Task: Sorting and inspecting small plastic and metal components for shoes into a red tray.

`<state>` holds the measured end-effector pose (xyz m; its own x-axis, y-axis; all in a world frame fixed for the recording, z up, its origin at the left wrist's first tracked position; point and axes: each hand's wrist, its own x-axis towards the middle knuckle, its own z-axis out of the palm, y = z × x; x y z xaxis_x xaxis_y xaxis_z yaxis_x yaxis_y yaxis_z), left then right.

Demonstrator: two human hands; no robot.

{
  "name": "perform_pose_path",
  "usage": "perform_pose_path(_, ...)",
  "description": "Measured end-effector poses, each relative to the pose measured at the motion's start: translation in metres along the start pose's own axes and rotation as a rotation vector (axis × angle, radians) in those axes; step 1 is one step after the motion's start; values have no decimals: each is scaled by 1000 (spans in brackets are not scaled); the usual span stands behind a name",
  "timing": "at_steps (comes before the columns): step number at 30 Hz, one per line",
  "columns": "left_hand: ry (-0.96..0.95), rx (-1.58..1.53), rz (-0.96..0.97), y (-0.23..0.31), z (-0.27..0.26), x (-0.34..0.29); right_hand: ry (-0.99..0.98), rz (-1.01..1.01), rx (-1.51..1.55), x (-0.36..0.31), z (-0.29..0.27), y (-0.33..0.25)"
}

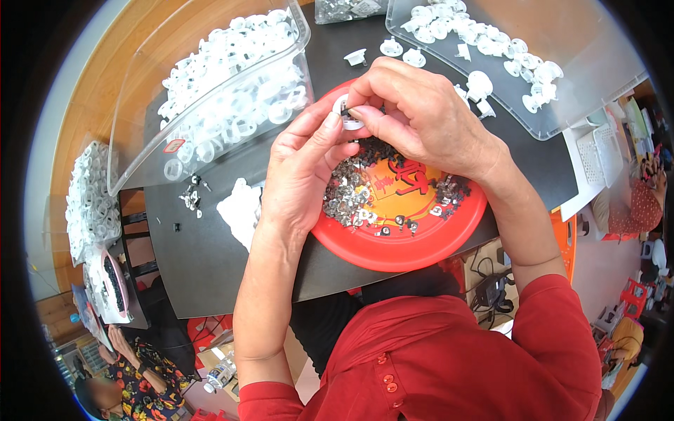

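Note:
Above the far part of a red round tray [400, 261], my two hands meet at a small white round plastic part [352, 124] with a dark piece in its middle. My left hand [303, 158] grips the part's left side between thumb and fingers. My right hand [414, 112] is closed at its right side, thumb and forefinger pinching at the dark piece; whether the fingertips hold a separate small piece is hidden. Beneath the hands, the tray holds small silvery metal pieces [344, 198] and small black pieces [453, 191] in heaps.
A clear bin [210, 98] full of white ring-like parts stands at the left. Another clear bin [590, 91] with white parts is at the far right. Loose white parts [391, 47], a white crumpled cloth [241, 210] and small dark pieces [191, 196] lie on the black table. Another person [144, 365] sits lower left.

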<state>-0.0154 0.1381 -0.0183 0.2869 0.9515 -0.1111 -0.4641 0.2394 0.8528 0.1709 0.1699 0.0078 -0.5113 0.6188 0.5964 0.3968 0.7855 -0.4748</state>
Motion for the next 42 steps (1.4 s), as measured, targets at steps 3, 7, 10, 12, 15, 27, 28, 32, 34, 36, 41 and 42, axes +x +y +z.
perform_pose_path(3, 3, -17, 2, 0, 1, 0, 13, -14, -5, -1, 0, 0)
perform_pose_path(7, -2, -52, 4, -1, -1, 0, 21, -18, 1, 0, -1, -1)
perform_pose_path(10, 48, -76, 46, -3, 2, 0, 34, -19, 14, 0, 0, -3)
perform_pose_path(12, 33, -79, 32, -2, -1, 0, 44, -16, 26, 1, 0, -3)
perform_pose_path(15, 19, -86, 15, -2, -3, 0, 63, -12, 85, 0, 1, -2)
perform_pose_path(27, -49, -166, 39, -7, -1, -4, 58, 36, 235, 1, 2, -5)
perform_pose_path(28, -42, -166, 40, -8, 0, -3, 55, 40, 235, 1, 3, -5)
perform_pose_path(32, -25, -151, 48, -7, -1, -2, 67, 59, 227, 2, 5, -6)
perform_pose_path(34, -41, -162, 40, -8, -4, -3, 75, 64, 232, 1, 4, -8)
perform_pose_path(36, -46, -145, 50, -7, -3, -3, 83, 69, 238, 1, 5, -8)
perform_pose_path(41, -28, -109, 59, -8, -2, -3, 38, 111, 311, 1, 3, -5)
perform_pose_path(42, -27, -94, 83, -9, -2, -3, 41, 113, 311, 0, 3, -5)
